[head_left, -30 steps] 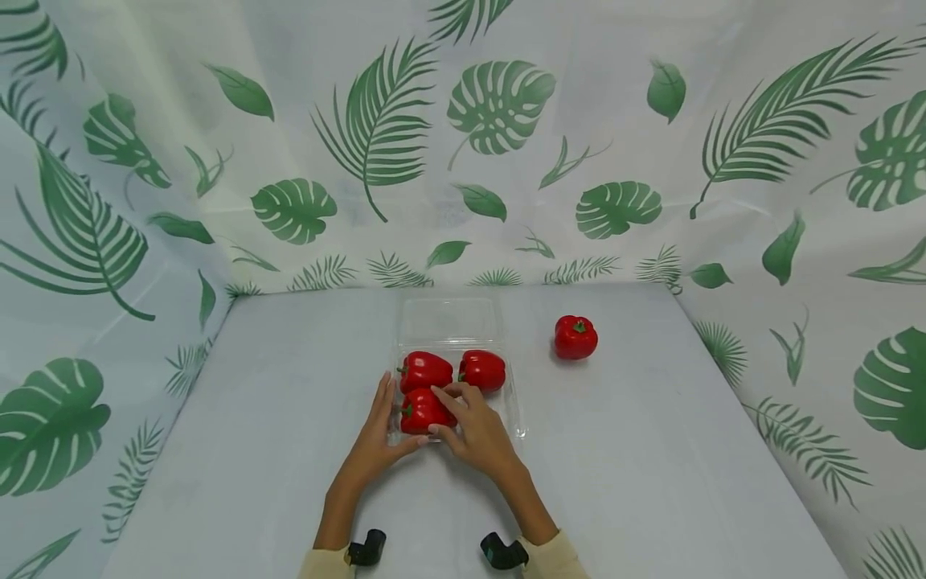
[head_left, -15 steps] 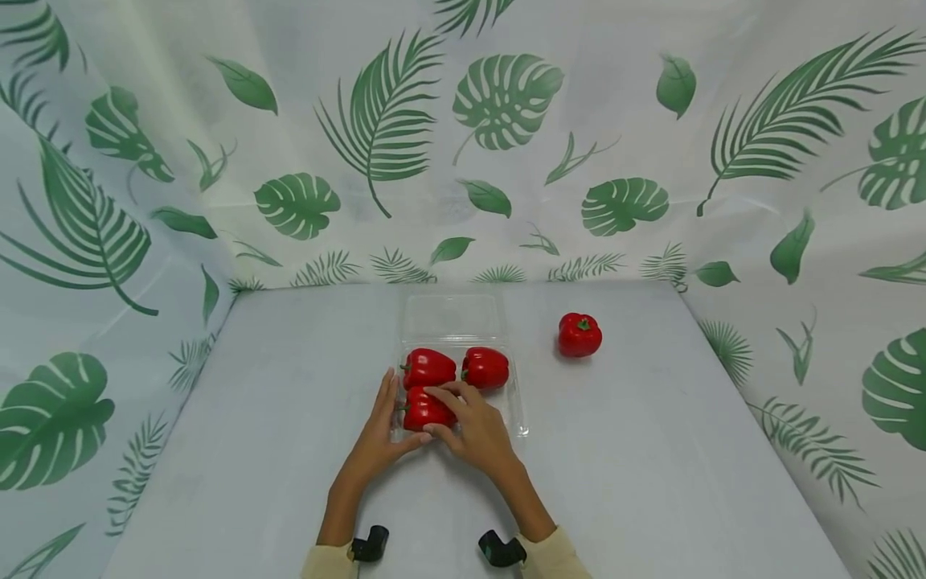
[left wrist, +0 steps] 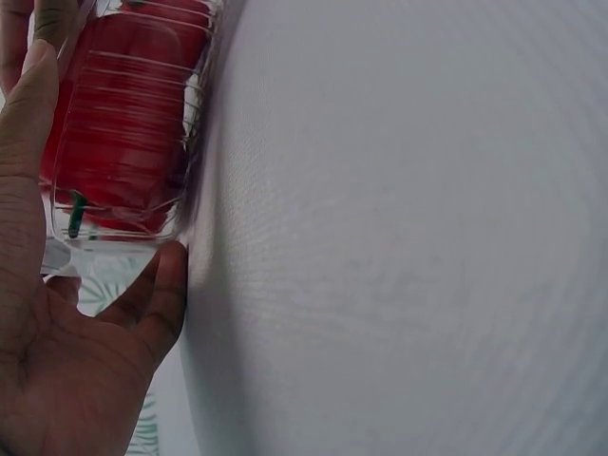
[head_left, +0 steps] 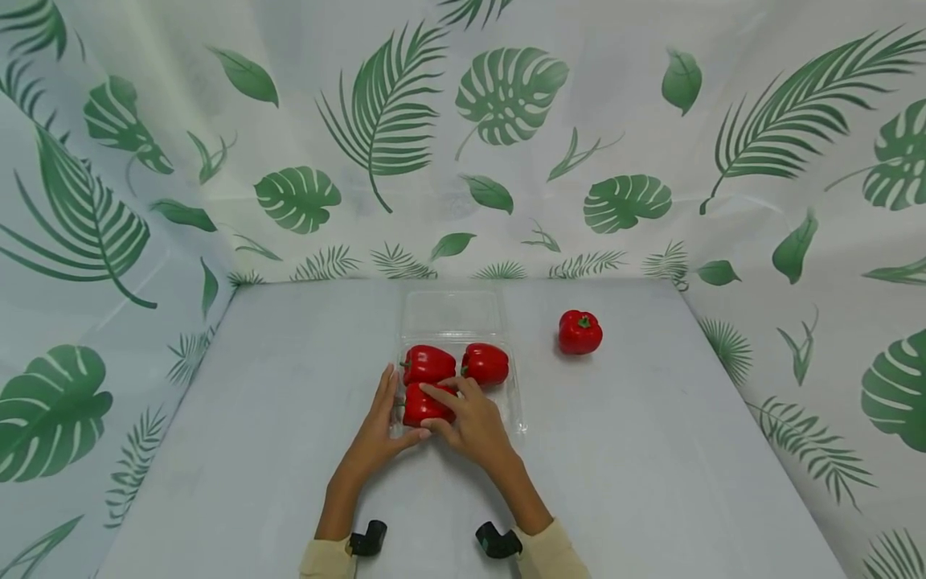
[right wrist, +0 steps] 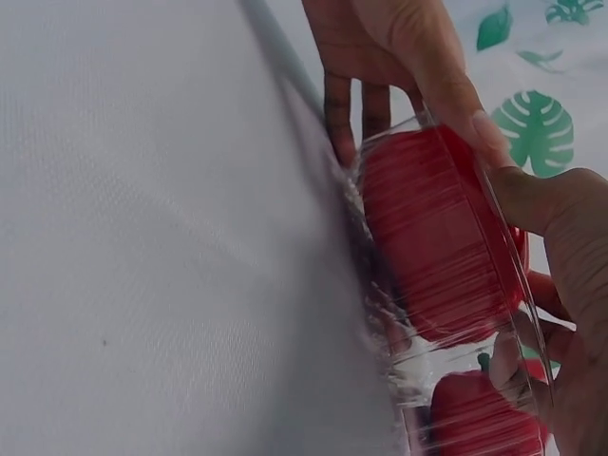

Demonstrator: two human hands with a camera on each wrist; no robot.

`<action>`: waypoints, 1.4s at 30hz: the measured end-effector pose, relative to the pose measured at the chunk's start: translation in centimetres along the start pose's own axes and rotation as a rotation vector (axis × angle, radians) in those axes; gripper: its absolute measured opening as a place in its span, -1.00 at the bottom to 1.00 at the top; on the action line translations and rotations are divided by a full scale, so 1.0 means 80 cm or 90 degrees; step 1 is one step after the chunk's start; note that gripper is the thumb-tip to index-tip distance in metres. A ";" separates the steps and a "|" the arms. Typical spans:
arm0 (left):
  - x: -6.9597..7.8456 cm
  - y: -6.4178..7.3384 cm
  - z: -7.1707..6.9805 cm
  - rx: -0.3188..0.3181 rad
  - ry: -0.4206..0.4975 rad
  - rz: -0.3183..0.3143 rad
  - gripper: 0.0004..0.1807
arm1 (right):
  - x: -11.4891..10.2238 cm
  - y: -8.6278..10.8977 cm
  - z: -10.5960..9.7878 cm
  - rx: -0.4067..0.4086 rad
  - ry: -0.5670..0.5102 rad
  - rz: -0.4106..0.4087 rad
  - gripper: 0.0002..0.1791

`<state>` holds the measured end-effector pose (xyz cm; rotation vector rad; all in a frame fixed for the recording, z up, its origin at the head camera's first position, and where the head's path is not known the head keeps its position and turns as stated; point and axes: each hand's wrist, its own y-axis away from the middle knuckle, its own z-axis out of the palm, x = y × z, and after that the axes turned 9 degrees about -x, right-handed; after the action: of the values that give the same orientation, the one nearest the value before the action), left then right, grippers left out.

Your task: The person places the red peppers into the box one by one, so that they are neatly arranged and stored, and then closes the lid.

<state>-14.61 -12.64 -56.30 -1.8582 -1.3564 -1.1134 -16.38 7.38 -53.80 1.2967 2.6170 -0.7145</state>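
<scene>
My right hand [head_left: 475, 424] curls over the front red bell pepper [head_left: 428, 402], thumb on its near side and fingers across its top and right end. That pepper lies on its side, stem to the left, in the front left of a clear plastic clamshell box [head_left: 518, 402]. My left hand [head_left: 376, 430] frames the box's front left corner, fingers fairly straight along the left wall and thumb at the front edge. In the left wrist view the left fingertips [left wrist: 171, 271] are right at the box's corner. Part of the pepper is hidden under my right fingers.
Two more red bell peppers lie in the back of the box, one at the left [head_left: 428, 364] and one at the right [head_left: 486, 363]. The clear lid [head_left: 452, 312] lies open behind it. Another bell pepper [head_left: 579, 332] stands on the white table [head_left: 637, 450], back right. A leaf-printed curtain surrounds the table.
The right fingers have shifted slightly left over the front pepper. Both hands otherwise stay in place at the box; the whole view shifts a little.
</scene>
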 end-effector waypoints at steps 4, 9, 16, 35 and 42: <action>0.002 -0.001 -0.002 -0.002 -0.002 -0.001 0.20 | 0.002 -0.002 -0.003 -0.013 -0.017 0.018 -0.44; 0.002 -0.001 -0.002 0.001 0.001 0.002 0.19 | 0.003 -0.005 -0.007 -0.045 -0.023 0.035 -0.41; -0.001 0.002 0.004 0.003 -0.016 0.015 0.19 | 0.002 0.001 -0.003 -0.065 -0.009 0.050 -0.40; 0.000 0.000 0.001 0.010 -0.011 0.013 0.19 | 0.007 0.004 -0.007 -0.043 -0.085 0.005 -0.29; 0.001 -0.001 0.002 0.012 -0.011 0.015 0.19 | 0.007 0.005 -0.010 -0.063 -0.085 0.025 -0.29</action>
<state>-14.63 -12.43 -56.34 -1.8701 -1.3474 -1.0722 -16.33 8.38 -53.39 1.2244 2.4811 -0.6333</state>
